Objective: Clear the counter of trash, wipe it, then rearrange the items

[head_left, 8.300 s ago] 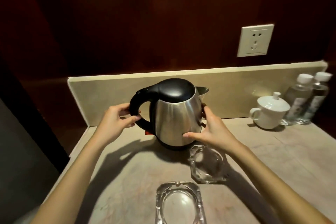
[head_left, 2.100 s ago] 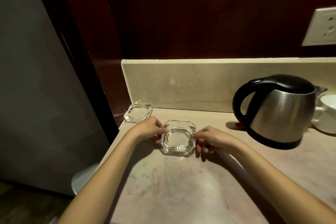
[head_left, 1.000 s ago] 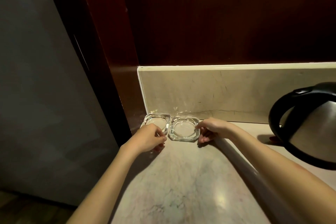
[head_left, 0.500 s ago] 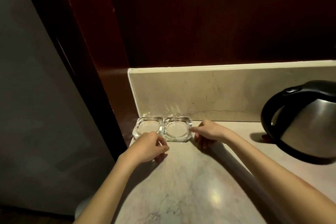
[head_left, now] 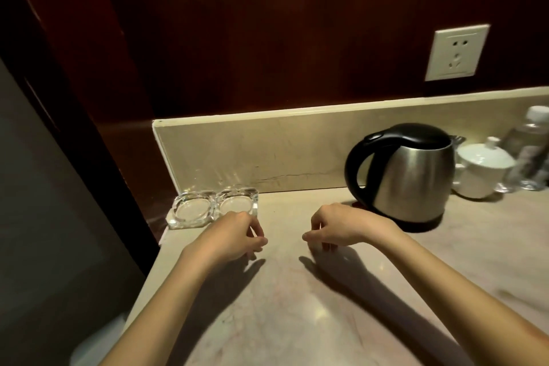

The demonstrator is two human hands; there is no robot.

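Two clear glass ashtrays sit side by side in the counter's back left corner, the left ashtray (head_left: 191,208) and the right ashtray (head_left: 239,203) touching each other. My left hand (head_left: 234,236) hovers just in front of them with fingers loosely curled, holding nothing. My right hand (head_left: 337,227) hangs over the middle of the beige stone counter (head_left: 297,306), also loosely curled and empty. A steel kettle (head_left: 407,175) with a black handle and lid stands on its base to the right of my right hand.
A white lidded cup (head_left: 482,171) stands right of the kettle, with water bottles (head_left: 528,148) beyond it at the frame's edge. A stone backsplash (head_left: 282,151) runs along the back; a wall socket (head_left: 456,52) is above it. The counter's left edge drops off beside a dark door frame.
Both hands have let go of the right ashtray and drawn back toward me. The view has swung right, bringing the kettle, cup and bottles into sight.
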